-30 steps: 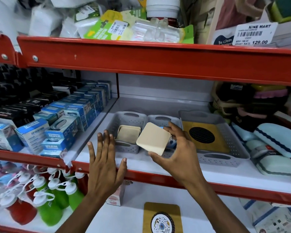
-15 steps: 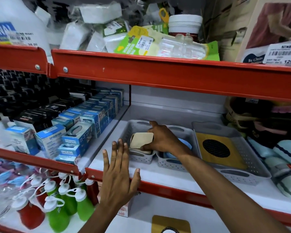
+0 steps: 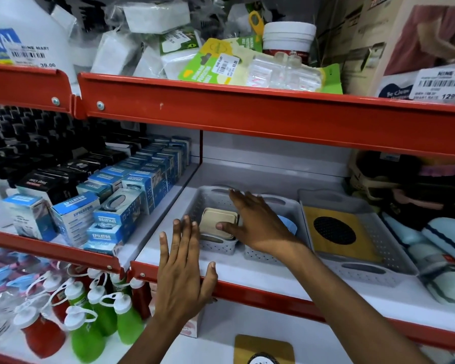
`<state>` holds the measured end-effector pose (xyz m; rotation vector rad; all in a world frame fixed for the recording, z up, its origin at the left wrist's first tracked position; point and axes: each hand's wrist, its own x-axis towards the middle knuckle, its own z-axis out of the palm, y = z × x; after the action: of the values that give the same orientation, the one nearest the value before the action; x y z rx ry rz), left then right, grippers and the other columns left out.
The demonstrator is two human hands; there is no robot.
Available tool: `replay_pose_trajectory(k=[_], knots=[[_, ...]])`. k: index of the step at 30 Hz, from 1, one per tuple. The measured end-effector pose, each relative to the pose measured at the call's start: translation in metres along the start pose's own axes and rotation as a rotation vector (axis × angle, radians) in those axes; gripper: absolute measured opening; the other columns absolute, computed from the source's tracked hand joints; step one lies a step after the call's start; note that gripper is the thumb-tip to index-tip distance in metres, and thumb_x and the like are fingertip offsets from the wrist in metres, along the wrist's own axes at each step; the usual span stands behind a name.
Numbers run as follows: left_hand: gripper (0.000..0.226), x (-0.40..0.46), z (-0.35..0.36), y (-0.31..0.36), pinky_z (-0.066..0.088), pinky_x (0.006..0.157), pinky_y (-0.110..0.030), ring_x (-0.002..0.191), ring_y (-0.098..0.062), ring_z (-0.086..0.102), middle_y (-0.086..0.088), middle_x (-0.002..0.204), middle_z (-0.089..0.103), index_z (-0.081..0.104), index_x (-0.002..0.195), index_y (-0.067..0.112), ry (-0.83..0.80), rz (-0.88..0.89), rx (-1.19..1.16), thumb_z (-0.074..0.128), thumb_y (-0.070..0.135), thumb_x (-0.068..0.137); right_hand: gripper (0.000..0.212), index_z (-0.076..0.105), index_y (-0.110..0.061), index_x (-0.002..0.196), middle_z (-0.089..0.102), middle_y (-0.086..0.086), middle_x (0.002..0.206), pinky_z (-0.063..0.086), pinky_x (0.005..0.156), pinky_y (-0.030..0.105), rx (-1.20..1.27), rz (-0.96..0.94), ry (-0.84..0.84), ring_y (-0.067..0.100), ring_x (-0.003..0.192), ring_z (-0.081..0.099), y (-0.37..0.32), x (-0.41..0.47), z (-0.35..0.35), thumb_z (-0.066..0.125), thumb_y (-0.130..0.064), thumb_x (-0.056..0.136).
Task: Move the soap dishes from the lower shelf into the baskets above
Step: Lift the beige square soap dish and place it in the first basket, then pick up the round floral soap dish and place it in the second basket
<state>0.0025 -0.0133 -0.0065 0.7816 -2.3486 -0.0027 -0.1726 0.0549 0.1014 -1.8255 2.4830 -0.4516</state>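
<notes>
Beige square soap dishes [image 3: 217,221] lie stacked in the left grey perforated basket [image 3: 213,243] on the middle shelf. My right hand [image 3: 258,224] hovers over that basket with fingers spread, its thumb touching the top dish, holding nothing. My left hand [image 3: 184,269] rests flat and open on the red shelf edge [image 3: 260,291] in front. A middle grey basket [image 3: 260,254] holds a blue dish [image 3: 289,225], mostly hidden by my right hand. A larger grey basket [image 3: 363,269] to the right holds a yellow mat with a black disc [image 3: 334,233]. On the lower shelf lies another yellow dish [image 3: 264,348].
Blue epilator boxes [image 3: 116,214] fill the shelf to the left. Red and green squeeze bottles [image 3: 90,319] stand at the lower left. Light-blue cases [image 3: 444,240] lie at the right. The red upper shelf rail [image 3: 247,114] hangs low overhead, with packaged goods above it.
My right hand carried the beige dish into the left basket, set it on the stack and opened. The view has moved closer; my left hand stays on the shelf edge.
</notes>
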Motion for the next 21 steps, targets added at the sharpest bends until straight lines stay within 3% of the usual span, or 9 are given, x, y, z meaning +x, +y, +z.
replay_pose_trajectory(k=[2, 5, 8, 11, 14, 18, 21], knots=[[0.083, -0.001, 0.001, 0.0, 0.005, 0.126, -0.052, 0.158, -0.027, 0.001, -0.017, 0.168, 0.008, 0.013, 0.156, 0.002, 0.0, 0.006, -0.009, 0.036, 0.045, 0.088, 0.089, -0.004, -0.025, 0.158, -0.011, 0.0, 0.168, -0.005, 0.126, 0.047, -0.095, -0.005, 0.033, 0.022, 0.153, -0.016, 0.001, -0.018, 0.001, 0.031, -0.071, 0.09], [0.083, -0.001, 0.002, -0.002, 0.005, 0.127, -0.051, 0.157, -0.027, 0.002, -0.016, 0.168, 0.006, 0.011, 0.157, 0.003, 0.006, -0.003, -0.018, 0.034, 0.046, 0.09, 0.091, -0.011, -0.025, 0.157, -0.024, 0.003, 0.165, -0.008, 0.122, 0.056, -0.22, -0.04, 0.17, 0.025, 0.15, -0.029, 0.004, -0.051, 0.009, 0.021, -0.077, 0.089], [0.083, -0.001, 0.002, -0.002, 0.005, 0.128, -0.052, 0.157, -0.029, 0.002, -0.016, 0.168, 0.004, 0.008, 0.157, 0.004, 0.011, 0.002, -0.03, 0.034, 0.046, 0.09, 0.09, -0.007, -0.024, 0.158, -0.018, 0.006, 0.167, -0.003, 0.121, 0.061, -0.304, -0.053, 0.288, 0.029, 0.152, -0.022, 0.008, -0.089, 0.019, 0.022, -0.077, 0.092], [0.084, -0.001, 0.0, 0.0, 0.001, 0.129, -0.05, 0.157, -0.029, -0.001, -0.016, 0.168, 0.003, 0.007, 0.157, 0.004, 0.017, 0.003, -0.022, 0.034, 0.045, 0.089, 0.087, 0.006, -0.023, 0.159, -0.007, 0.006, 0.168, -0.006, 0.122, 0.057, -0.288, -0.068, 0.344, 0.028, 0.154, -0.014, 0.015, -0.123, 0.03, 0.032, -0.074, 0.094], [0.084, -0.001, 0.001, 0.001, 0.0, 0.129, -0.049, 0.157, -0.029, -0.001, -0.017, 0.168, 0.005, 0.009, 0.156, 0.002, 0.029, 0.003, -0.017, 0.034, 0.044, 0.087, 0.081, 0.019, -0.021, 0.158, 0.005, 0.005, 0.168, 0.001, 0.123, 0.057, -0.28, -0.123, 0.38, 0.027, 0.155, -0.003, 0.026, -0.151, 0.047, 0.042, -0.066, 0.095], [0.084, -0.002, 0.002, 0.0, 0.0, 0.128, -0.051, 0.157, -0.03, -0.001, -0.019, 0.168, 0.007, 0.009, 0.156, 0.001, 0.032, 0.007, 0.002, 0.033, 0.044, 0.089, 0.07, 0.033, -0.019, 0.153, 0.022, 0.007, 0.164, 0.009, 0.125, 0.05, -0.258, -0.284, 0.444, 0.029, 0.154, 0.012, 0.048, -0.181, 0.082, 0.057, -0.048, 0.094], [0.083, -0.003, 0.002, 0.001, 0.001, 0.128, -0.052, 0.157, -0.031, -0.001, -0.019, 0.168, 0.007, 0.009, 0.156, 0.002, 0.018, 0.004, 0.009, 0.031, 0.045, 0.09, 0.069, 0.03, -0.017, 0.154, 0.019, 0.004, 0.166, 0.014, 0.125, 0.045, -0.268, -0.433, 0.426, 0.027, 0.152, 0.022, 0.076, -0.205, 0.127, 0.06, -0.033, 0.093]])
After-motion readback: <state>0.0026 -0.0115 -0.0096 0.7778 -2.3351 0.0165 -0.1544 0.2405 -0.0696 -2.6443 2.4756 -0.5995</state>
